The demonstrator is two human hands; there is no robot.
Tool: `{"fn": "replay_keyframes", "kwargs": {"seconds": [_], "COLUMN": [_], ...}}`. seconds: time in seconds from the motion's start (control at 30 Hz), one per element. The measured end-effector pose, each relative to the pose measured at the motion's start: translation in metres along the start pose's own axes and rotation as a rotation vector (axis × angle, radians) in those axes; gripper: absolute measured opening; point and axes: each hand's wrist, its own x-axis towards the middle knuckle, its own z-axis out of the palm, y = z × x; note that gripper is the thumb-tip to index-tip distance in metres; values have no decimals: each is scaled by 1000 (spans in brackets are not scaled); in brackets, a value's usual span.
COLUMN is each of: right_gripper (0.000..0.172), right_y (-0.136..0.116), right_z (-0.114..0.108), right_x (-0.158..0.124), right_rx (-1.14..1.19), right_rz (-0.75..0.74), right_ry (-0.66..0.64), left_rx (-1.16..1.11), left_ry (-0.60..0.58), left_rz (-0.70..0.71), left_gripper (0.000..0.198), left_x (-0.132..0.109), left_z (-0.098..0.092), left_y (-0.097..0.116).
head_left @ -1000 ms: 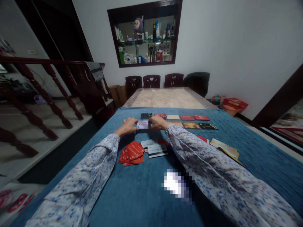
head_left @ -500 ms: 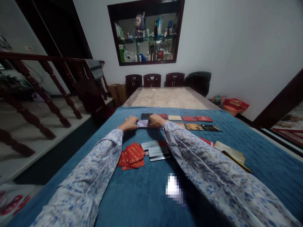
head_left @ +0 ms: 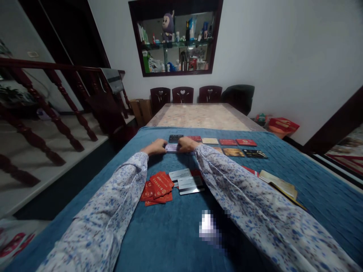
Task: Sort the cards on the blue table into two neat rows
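A pale purple card (head_left: 171,148) lies on the blue cloth in the near row, below a black card (head_left: 176,138). My left hand (head_left: 156,147) is closed at its left end, fingertips on the edge. At its right side my right hand (head_left: 187,144) has its fingers bent together on the card. To the right in that row are a gold card (head_left: 233,152) and a black card with a white mark (head_left: 255,153). The far row also holds a cream card (head_left: 210,141) and red cards (head_left: 246,142).
Nearer me are a loose pile of red cards (head_left: 159,187) and white cards with black stripes (head_left: 191,185). Gold cards (head_left: 278,183) lie at the right, partly behind my right sleeve. Beyond the blue cloth (head_left: 153,234) stretches a marble tabletop (head_left: 198,115) with chairs behind.
The view has shifted slightly. Both hands stay at the purple card, and the fingers of my left hand look a little more drawn in.
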Motion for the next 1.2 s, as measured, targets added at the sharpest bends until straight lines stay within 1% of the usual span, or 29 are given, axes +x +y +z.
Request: {"fn": "replay_keyframes", "kwargs": {"seconds": [0.27, 0.43, 0.53, 0.63, 0.83, 1.0, 1.1, 1.2], "right_gripper": [42, 41, 40, 41, 43, 40, 39, 39], "right_y": [1, 1, 3, 4, 2, -1, -2, -3], "right_z": [0, 0, 1, 1, -1, -2, -2, -2], "right_x": [1, 3, 4, 3, -3, -9, -11, -13], "right_rx": [12, -8, -19, -24, -52, -68, -65, -65], "right_rz": [-11, -22, -27, -30, -27, -19, -14, -10], "right_ry": [-14, -10, -7, -7, -2, 8, 8, 16], "left_rx": [-65, -93, -87, -22, 84, 91, 94, 123], "left_ry": [-69, -105, -100, -104, -98, -81, -71, -51], "left_rz": [74, 55, 29, 22, 73, 82, 65, 15], "left_gripper": [33, 32, 37, 42, 40, 41, 45, 56], "left_x": [5, 9, 11, 11, 7, 1, -3, -10], "left_z": [-2, -1, 0, 0, -3, -4, -4, -3], "left_y": [-5, -6, -8, -7, -2, 1, 2, 4]}}
